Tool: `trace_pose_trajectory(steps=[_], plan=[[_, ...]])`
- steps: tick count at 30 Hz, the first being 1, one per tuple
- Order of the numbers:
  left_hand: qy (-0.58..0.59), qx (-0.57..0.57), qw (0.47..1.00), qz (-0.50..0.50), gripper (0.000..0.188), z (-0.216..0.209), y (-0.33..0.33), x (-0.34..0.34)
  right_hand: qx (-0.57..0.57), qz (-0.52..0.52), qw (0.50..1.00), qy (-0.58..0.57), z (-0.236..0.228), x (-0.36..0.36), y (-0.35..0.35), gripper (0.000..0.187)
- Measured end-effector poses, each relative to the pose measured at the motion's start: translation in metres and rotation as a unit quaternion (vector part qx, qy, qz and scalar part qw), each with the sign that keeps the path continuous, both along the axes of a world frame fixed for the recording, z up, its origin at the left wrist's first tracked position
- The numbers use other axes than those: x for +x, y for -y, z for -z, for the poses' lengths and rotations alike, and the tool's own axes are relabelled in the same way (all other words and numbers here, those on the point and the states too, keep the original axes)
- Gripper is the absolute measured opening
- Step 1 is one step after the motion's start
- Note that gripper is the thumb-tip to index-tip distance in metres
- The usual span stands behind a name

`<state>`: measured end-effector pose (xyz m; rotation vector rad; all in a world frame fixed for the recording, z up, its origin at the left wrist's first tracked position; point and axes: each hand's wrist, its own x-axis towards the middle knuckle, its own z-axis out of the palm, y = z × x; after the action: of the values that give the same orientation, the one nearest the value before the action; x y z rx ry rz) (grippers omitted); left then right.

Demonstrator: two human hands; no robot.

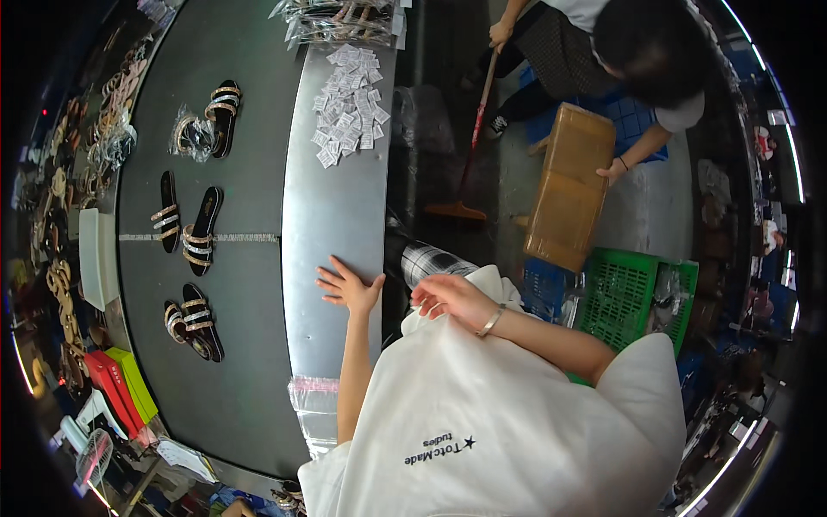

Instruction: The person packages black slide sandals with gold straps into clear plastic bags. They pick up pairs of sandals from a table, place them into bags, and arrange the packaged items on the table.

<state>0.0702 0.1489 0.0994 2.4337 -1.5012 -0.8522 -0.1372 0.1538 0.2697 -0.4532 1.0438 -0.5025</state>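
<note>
My left hand (349,287) lies flat on the bare metal ledge (334,224), fingers spread and nothing in them. In front of my white shirt (517,405), my right hand (461,300) has its fingers curled in at the shirt's lower edge. What those fingers hold, if anything, I cannot make out. Farther along the ledge is a heap of small white printed labels (349,108). Clear plastic bags (314,405) lie on its near end. Left of the ledge, a dark belt (233,345) carries black sandals with glittery straps (202,231), one partly wrapped in clear plastic (191,133).
At the right a person holds a broom (465,209) and a brown wooden stool (568,189). A green crate (616,293) stands near my right elbow. Bagged sandals (340,21) are stacked at the ledge's far end. Red and green boxes (125,392) sit beyond the belt.
</note>
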Motion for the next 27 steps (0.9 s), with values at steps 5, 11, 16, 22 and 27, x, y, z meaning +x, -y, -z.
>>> trace_pose_trajectory(steps=[5,11,16,22,27], plan=[[0.012,-0.007,1.000,0.005,0.126,-0.003,-0.007,-0.001,-0.028,0.016,0.979,0.201,-0.094,-0.007,0.002,0.055],[0.014,0.015,1.000,0.006,0.126,-0.010,-0.006,-0.002,0.051,-0.043,0.923,0.378,-0.213,0.014,-0.001,0.065],[0.028,0.035,0.999,0.011,0.127,-0.012,-0.006,0.000,-0.196,0.187,0.886,0.375,-0.239,0.043,-0.033,0.048],[0.036,0.040,0.999,-0.006,0.128,-0.008,-0.011,0.003,0.091,0.172,0.806,0.559,-0.238,0.029,-0.031,0.038],[0.039,0.051,0.998,-0.002,0.128,-0.007,-0.013,0.006,-0.270,0.357,0.782,0.433,-0.230,0.053,-0.013,0.036]])
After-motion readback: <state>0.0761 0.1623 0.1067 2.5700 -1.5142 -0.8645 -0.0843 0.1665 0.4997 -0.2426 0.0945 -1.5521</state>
